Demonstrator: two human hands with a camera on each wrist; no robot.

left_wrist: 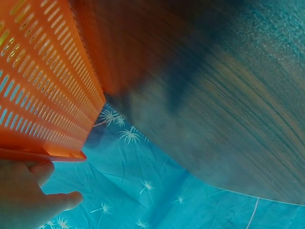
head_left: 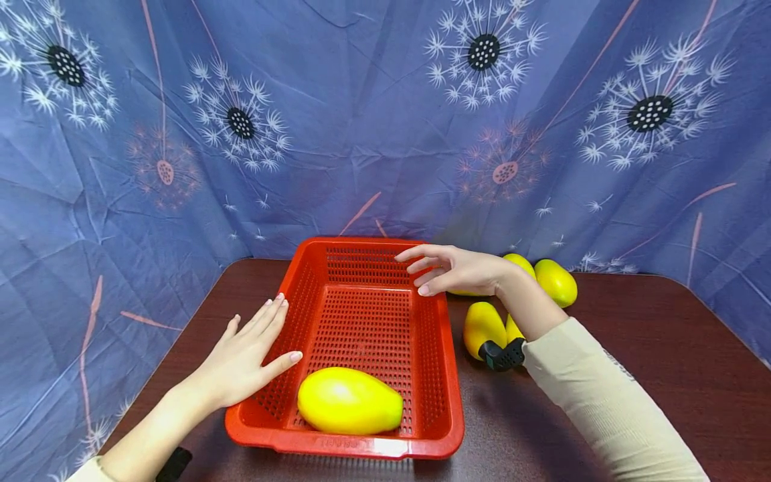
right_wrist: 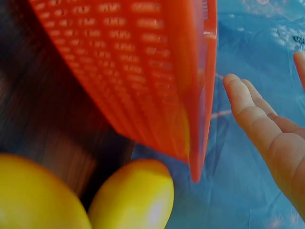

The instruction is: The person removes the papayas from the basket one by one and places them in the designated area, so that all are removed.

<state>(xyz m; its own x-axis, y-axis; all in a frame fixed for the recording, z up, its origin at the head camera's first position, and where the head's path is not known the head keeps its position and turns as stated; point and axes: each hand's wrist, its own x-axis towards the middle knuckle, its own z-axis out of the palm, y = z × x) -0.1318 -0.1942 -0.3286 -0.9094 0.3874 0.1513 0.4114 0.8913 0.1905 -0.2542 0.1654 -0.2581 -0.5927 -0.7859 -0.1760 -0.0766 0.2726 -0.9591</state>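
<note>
Now, from the head camera: a red perforated basket (head_left: 361,314) sits on a dark wooden table (head_left: 662,348), and inside it, at the near end, lies one yellow mango (head_left: 349,400) on its side. The left hand (head_left: 247,355) rests flat against the basket's left rim, fingers straight and together, thumb spread toward the mango and hooked over the rim. The right hand (head_left: 458,269) hovers above the basket's far right corner, fingers relaxed and slightly apart, holding nothing. Just right of the basket waits a cluster of loose mangoes (head_left: 482,325) on the table, partly hidden behind the right forearm and its cream sleeve (head_left: 602,395), so the exact count is hard to call. A blue dandelion-print cloth (head_left: 361,120) drapes the background.

Over to the left wrist view: the basket's slotted wall (left_wrist: 43,90) fills the left side, the blurred tabletop (left_wrist: 228,105) the right. Only part of the left hand (left_wrist: 28,200) shows at the bottom corner, thumb just under the rim; the fingers are cut off.

Right wrist view: the basket's wall (right_wrist: 143,71) looms overhead, motion-blurred. Two mangoes (right_wrist: 133,195) crowd the lower left, cropped by the frame. The right hand's fingers (right_wrist: 252,109) extend straight, clear of the basket, touching nothing.
</note>
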